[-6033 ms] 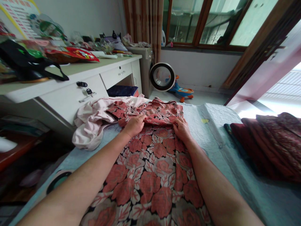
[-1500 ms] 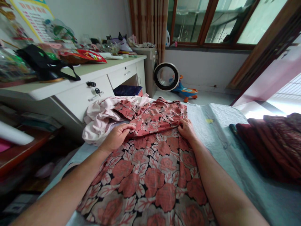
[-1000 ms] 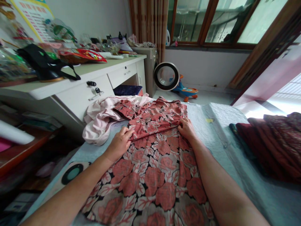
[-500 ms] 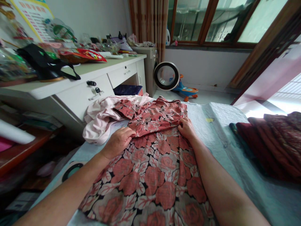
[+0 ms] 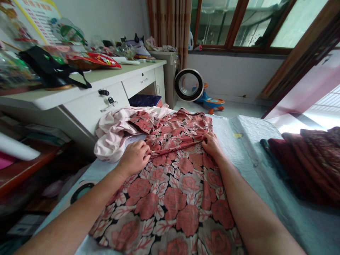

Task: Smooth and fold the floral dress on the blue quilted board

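Note:
A rose-patterned dress (image 5: 175, 184) in red, cream and black lies spread on the pale blue quilted bed (image 5: 247, 156). My left hand (image 5: 134, 157) pinches the dress at the left end of a cross fold near its waist. At the right end of that fold, my right hand (image 5: 211, 144) grips the fabric with curled fingers. The upper part of the dress lies rumpled beyond the fold. A pale pink garment (image 5: 114, 132) is bunched at the bed's far left corner, touching the dress top.
A stack of folded dark red clothes (image 5: 305, 159) sits on the bed at right. A white desk (image 5: 87, 95) with drawers and clutter stands to the left. A round fan (image 5: 189, 85) and a toy car (image 5: 211, 102) are on the floor by the window.
Since six seconds ago my left hand has moved leftward along the fold to the dress's left edge. In the last second it only shifted its pinch slightly. My right hand stayed put.

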Demonstrator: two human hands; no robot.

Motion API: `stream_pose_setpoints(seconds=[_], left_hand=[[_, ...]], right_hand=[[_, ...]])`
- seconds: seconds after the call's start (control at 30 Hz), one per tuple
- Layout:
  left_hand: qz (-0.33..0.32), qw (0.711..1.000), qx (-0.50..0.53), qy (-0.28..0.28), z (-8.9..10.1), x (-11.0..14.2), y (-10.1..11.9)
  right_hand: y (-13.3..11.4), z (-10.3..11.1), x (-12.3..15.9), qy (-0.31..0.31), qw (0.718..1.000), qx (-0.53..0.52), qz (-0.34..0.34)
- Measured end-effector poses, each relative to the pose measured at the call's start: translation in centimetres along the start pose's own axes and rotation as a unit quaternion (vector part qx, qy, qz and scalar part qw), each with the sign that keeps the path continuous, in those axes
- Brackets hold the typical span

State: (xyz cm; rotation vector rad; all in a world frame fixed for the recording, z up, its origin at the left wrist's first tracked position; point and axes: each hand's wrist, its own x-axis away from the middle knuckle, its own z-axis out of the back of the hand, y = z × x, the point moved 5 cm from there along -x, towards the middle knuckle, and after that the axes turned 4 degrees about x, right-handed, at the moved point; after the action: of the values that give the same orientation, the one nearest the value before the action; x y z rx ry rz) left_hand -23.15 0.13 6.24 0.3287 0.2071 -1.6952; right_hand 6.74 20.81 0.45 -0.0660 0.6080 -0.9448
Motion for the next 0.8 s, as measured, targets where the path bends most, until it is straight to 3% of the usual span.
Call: stream_pose_setpoints(seconds=[0.1, 0.2, 0.27, 0.5, 0.67, 0.8], left_hand=[[-0.033, 0.999, -0.016, 0.036, 0.1, -0.4, 2.1], [-0.123, 0.992, -0.01, -0.001, -0.7, -0.9, 4.7], [-0.149, 0.988, -0.02, -0.029, -1.5, -1.4, 5.7], [-0.115, 0.99, -0.067, -0.055, -2.1, -3.2, 6.4], [-0.091, 0.994, -0.048, -0.044, -1.7, -4.0, 7.0], [-0.055, 0.995, -0.011, -0.084, -2.7, -4.8, 6.7]], right_hand=[[0.0, 0.0, 0.0, 0.0, 1.0, 0.001, -0.002], [0.0, 0.0, 0.0, 0.0, 1.0, -0.001, -0.002], [0.0, 0.0, 0.0, 0.0, 1.0, -0.002, -0.002], [-0.1, 0.1, 0.0, -0.002, 1.0, -0.006, -0.005], [-0.1, 0.1, 0.0, -0.004, 1.0, -0.009, -0.007], [-0.1, 0.1, 0.0, -0.006, 1.0, -0.004, -0.005]])
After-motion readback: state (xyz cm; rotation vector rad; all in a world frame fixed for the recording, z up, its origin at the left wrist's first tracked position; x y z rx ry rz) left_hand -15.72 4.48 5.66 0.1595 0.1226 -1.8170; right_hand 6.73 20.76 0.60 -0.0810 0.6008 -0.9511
